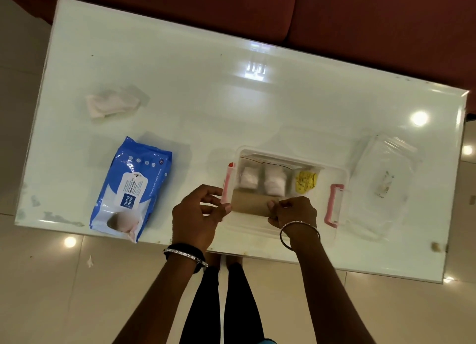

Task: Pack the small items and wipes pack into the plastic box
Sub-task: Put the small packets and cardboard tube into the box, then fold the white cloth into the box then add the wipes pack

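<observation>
Box: clear rectangular plastic box (342, 175) with pink side latches, open, at the near edge of the glossy white table (180, 91); white wrapped bundles and a yellow packet lie along its far side
Left hand: left hand (197, 216) at the box's left end, fingers curled, thumb and forefinger pinching the left end of a flat brown card piece (251, 206)
Right hand: right hand (293, 212) pinching the card's right end inside the box
Wipes pack: blue soft plastic wipes pack (130, 189) lies flat on the table left of the box, well apart from both hands
Handling: likely light, squashy, slick film; best gripped across its middle, not the label flap
Lid: clear lid (383, 186) rests right of the box
</observation>
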